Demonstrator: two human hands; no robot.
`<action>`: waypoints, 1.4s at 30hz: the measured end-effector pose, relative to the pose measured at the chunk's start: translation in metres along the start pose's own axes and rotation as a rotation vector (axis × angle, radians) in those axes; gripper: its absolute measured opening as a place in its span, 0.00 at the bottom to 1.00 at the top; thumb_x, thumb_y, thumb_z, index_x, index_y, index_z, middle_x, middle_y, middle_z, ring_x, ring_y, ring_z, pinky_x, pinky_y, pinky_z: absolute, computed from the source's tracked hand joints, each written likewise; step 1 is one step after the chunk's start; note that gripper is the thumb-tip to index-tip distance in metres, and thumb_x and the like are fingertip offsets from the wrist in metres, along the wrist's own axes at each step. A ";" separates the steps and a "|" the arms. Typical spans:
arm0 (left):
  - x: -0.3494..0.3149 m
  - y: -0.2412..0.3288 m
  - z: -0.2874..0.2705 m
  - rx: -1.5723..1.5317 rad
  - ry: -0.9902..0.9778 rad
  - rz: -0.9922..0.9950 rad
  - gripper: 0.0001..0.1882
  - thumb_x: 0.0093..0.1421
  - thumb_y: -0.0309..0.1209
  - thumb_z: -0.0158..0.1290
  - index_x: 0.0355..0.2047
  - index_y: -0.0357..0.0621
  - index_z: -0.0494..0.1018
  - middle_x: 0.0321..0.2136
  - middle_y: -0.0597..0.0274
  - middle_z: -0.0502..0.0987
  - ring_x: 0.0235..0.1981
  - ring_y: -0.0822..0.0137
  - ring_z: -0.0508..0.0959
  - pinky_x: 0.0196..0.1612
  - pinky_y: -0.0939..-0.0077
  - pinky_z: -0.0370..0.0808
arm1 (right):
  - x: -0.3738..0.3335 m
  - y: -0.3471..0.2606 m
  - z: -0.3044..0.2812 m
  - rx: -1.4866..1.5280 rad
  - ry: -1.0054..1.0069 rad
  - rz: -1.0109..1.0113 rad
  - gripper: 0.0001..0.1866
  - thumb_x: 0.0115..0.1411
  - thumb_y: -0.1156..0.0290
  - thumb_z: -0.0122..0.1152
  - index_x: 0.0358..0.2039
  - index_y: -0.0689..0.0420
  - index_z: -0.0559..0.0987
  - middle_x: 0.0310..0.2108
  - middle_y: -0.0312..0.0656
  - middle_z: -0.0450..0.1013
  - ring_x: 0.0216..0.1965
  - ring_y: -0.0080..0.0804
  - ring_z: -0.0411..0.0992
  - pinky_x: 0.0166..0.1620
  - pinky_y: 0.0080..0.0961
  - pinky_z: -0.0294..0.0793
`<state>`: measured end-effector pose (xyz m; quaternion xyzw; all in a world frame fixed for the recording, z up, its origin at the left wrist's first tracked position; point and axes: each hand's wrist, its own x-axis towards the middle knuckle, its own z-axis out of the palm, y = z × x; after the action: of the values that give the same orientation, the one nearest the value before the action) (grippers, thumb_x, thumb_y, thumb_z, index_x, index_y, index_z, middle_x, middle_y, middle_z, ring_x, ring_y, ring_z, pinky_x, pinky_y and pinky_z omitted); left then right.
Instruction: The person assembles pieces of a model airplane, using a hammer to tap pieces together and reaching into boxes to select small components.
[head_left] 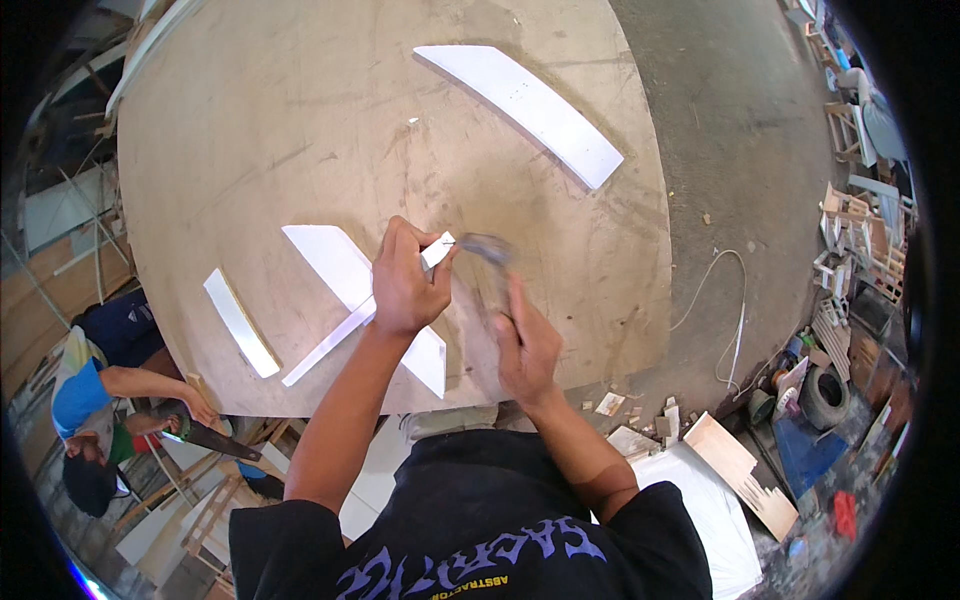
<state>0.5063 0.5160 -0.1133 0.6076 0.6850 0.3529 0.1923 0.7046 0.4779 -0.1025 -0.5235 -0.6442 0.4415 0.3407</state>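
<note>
My left hand [405, 282] is closed around a narrow white wooden strip [336, 338], which slants from lower left up to its end beside my fingertips. A thin dark point, like a nail, shows at that upper end. In my right hand [530, 350] is a hammer [488, 248], its handle blurred by motion and its head just right of the strip's end. Beneath my left hand and forearm lies a wide white board [328, 258] with slanted ends. A shorter white strip [242, 324] rests to its left, and a larger white board [525, 112] lies at the far right.
The boards lie on a large wooden tabletop [230, 160]. To the left, another person [90, 390] bends over with a handsaw [225, 443]. Right of the table, a pale cord [742, 300] lies on the floor near a tire [824, 400] and wood scraps [740, 470].
</note>
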 end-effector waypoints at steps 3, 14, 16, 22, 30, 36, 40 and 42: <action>-0.002 -0.001 -0.002 0.024 -0.016 -0.029 0.17 0.55 0.18 0.68 0.40 0.36 0.70 0.33 0.49 0.70 0.30 0.49 0.75 0.33 0.58 0.72 | -0.001 0.002 0.003 0.007 0.034 -0.013 0.27 0.71 0.72 0.59 0.69 0.67 0.72 0.33 0.48 0.75 0.31 0.36 0.76 0.37 0.31 0.75; -0.002 -0.002 -0.002 0.060 -0.011 0.009 0.18 0.55 0.23 0.70 0.39 0.36 0.71 0.34 0.49 0.71 0.31 0.47 0.78 0.31 0.57 0.75 | -0.015 0.000 0.014 0.104 0.061 0.161 0.28 0.71 0.73 0.61 0.70 0.65 0.72 0.41 0.57 0.82 0.37 0.47 0.82 0.44 0.35 0.79; -0.002 -0.003 -0.001 0.061 -0.008 0.017 0.18 0.55 0.23 0.70 0.39 0.36 0.71 0.34 0.49 0.71 0.31 0.48 0.78 0.31 0.57 0.75 | -0.005 -0.002 0.015 0.030 -0.015 0.081 0.29 0.71 0.73 0.60 0.71 0.64 0.70 0.40 0.58 0.82 0.37 0.45 0.82 0.43 0.34 0.79; -0.002 -0.002 0.000 0.064 -0.004 0.014 0.18 0.55 0.23 0.70 0.39 0.36 0.71 0.34 0.50 0.71 0.31 0.48 0.77 0.30 0.57 0.75 | -0.009 -0.004 0.017 0.050 -0.030 0.124 0.29 0.70 0.74 0.60 0.70 0.69 0.71 0.46 0.61 0.81 0.40 0.46 0.83 0.45 0.34 0.79; -0.003 -0.003 -0.003 0.090 -0.021 0.010 0.18 0.55 0.22 0.70 0.40 0.36 0.71 0.34 0.49 0.71 0.31 0.48 0.77 0.32 0.57 0.75 | -0.016 -0.004 0.021 0.082 0.017 0.140 0.28 0.71 0.76 0.59 0.70 0.69 0.70 0.45 0.60 0.81 0.38 0.47 0.82 0.44 0.35 0.79; -0.003 -0.004 0.000 0.072 -0.002 0.027 0.18 0.54 0.21 0.70 0.39 0.36 0.72 0.34 0.49 0.70 0.31 0.47 0.76 0.32 0.57 0.74 | -0.016 0.008 0.035 0.098 0.144 0.046 0.30 0.70 0.75 0.61 0.71 0.66 0.70 0.39 0.57 0.81 0.34 0.46 0.80 0.42 0.34 0.79; -0.004 -0.005 0.001 0.062 0.013 0.035 0.18 0.55 0.21 0.70 0.39 0.36 0.72 0.33 0.49 0.70 0.30 0.47 0.76 0.32 0.57 0.73 | -0.029 0.012 0.037 0.176 0.168 0.121 0.30 0.72 0.72 0.60 0.72 0.63 0.69 0.46 0.60 0.81 0.38 0.47 0.81 0.45 0.34 0.79; -0.002 -0.005 0.001 0.082 0.011 0.066 0.18 0.54 0.21 0.70 0.40 0.36 0.71 0.33 0.49 0.70 0.30 0.47 0.76 0.32 0.57 0.73 | -0.019 0.007 0.038 0.124 0.125 0.063 0.30 0.71 0.73 0.61 0.72 0.62 0.70 0.44 0.60 0.81 0.37 0.49 0.81 0.44 0.36 0.79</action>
<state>0.5040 0.5142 -0.1179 0.6354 0.6794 0.3342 0.1516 0.6772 0.4517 -0.1224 -0.5478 -0.5762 0.4577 0.3979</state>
